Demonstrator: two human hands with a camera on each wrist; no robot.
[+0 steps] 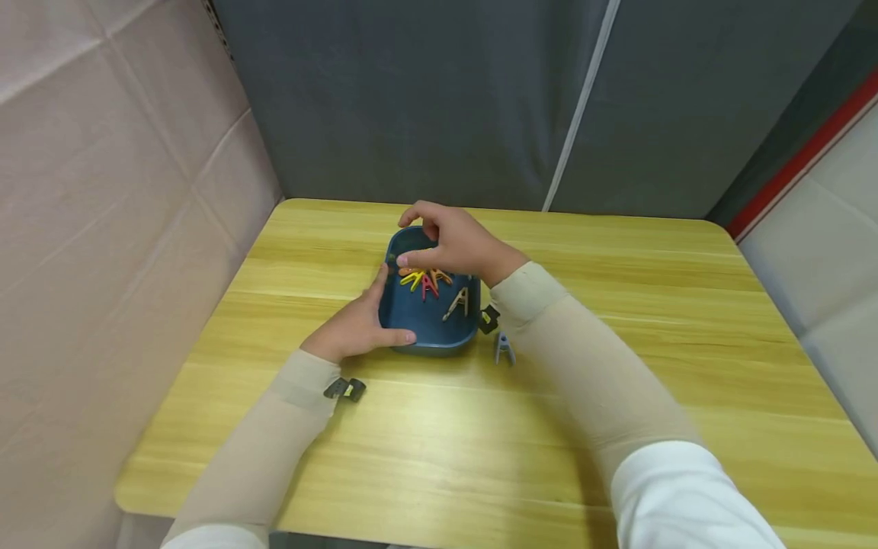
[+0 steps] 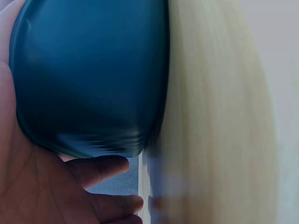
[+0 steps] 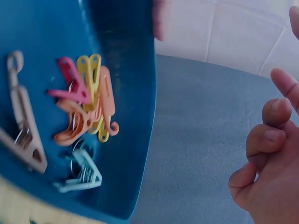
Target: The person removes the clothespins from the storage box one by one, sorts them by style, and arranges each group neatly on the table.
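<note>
A dark blue container (image 1: 425,324) stands mid-table. My left hand (image 1: 373,313) grips its left near side; in the left wrist view the palm and fingers (image 2: 100,168) wrap round its outer wall (image 2: 88,79). My right hand (image 1: 439,240) hovers over the container's far end, its loosely curled fingers (image 3: 264,140) holding nothing. Inside the container (image 3: 126,93) lie several clothes pegs: yellow (image 3: 92,70), pink (image 3: 70,86), orange (image 3: 88,123), beige (image 3: 23,130) and pale teal (image 3: 81,177).
On the yellow wooden table (image 1: 480,427), a black clip (image 1: 345,390) lies by my left wrist. Another black clip (image 1: 488,319) and a pale blue peg (image 1: 504,348) lie right of the container. Fabric walls close the table's back and left.
</note>
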